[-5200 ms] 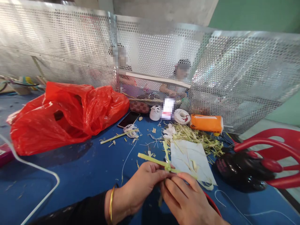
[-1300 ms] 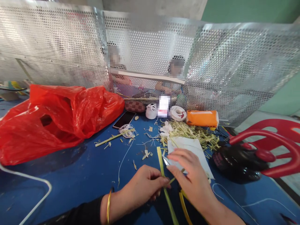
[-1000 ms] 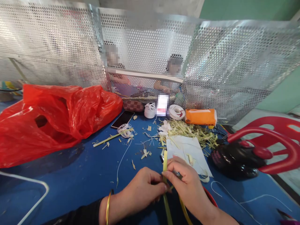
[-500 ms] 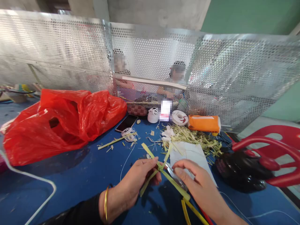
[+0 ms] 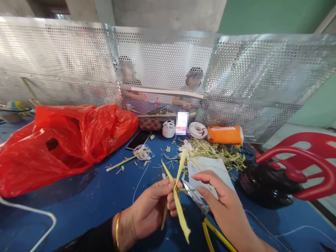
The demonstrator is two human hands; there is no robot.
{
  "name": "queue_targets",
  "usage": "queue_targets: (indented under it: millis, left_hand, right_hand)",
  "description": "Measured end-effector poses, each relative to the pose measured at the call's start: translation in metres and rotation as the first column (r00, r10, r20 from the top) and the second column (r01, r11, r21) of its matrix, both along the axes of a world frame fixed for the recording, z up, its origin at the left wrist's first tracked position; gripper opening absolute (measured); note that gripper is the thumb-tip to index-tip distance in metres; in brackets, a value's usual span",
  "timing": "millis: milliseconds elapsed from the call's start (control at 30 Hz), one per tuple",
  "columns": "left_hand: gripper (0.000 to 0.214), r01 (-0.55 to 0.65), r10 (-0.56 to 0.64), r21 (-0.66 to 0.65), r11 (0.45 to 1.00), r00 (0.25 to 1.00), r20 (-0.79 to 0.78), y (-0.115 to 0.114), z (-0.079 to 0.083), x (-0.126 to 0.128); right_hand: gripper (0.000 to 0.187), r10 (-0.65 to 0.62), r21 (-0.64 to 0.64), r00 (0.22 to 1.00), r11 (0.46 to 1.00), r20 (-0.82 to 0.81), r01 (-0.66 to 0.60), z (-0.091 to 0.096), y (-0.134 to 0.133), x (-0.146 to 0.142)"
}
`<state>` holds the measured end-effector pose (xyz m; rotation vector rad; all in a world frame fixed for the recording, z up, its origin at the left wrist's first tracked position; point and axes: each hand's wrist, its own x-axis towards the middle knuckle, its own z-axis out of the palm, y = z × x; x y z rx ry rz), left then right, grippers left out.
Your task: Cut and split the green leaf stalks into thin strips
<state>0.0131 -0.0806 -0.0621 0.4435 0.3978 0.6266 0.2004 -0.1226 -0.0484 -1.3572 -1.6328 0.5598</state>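
My left hand (image 5: 157,201) is closed, pinching a small knot of pale green leaf strips (image 5: 180,210) between thumb and fingers. Two strips point up and away, one hangs broad toward me, and a thin one sticks out to the right. Close by on the right is my right hand (image 5: 223,203), thumb and forefinger apart, with the thin strip's end near the thumb tip. Beneath it on the table lies a metal cutting tool (image 5: 195,197) with yellow handles, partly hidden by the hand.
A red plastic bag (image 5: 86,136) fills the left. Behind are a phone (image 5: 139,139), tangled white string (image 5: 141,151), a ribbon roll (image 5: 198,130) and an orange packet (image 5: 225,134). Plant scraps (image 5: 217,150) lie by white paper (image 5: 210,169). A black kettle (image 5: 265,183) stands right, before a perforated metal screen (image 5: 168,59).
The leaf strips have turned in my left hand, so the broad one points more toward me. My right thumb and forefinger have spread apart. The view has shifted slightly.
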Motion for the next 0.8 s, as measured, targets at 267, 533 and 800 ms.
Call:
queue_targets:
  millis: [267,533,800]
  left_hand:
    - [0.011,0.114,-0.115,0.025,0.993,0.992,0.051,-0.006,-0.005,0.004]
    - [0.02,0.135,-0.121,0.122,0.983,0.986,-0.115,-0.005,-0.01,0.002]
    - [0.017,0.102,-0.091,0.137,0.985,0.992,-0.084,-0.003,-0.012,0.003]
  right_hand:
    - [0.01,0.171,0.032,0.981,0.984,0.09,-0.174,-0.008,-0.006,-0.012]
    - [0.015,0.169,0.105,0.963,0.975,0.21,-0.194,-0.008,-0.004,-0.008]
    - [0.019,0.15,0.122,0.961,0.976,0.23,-0.182,-0.008,-0.004,-0.009]
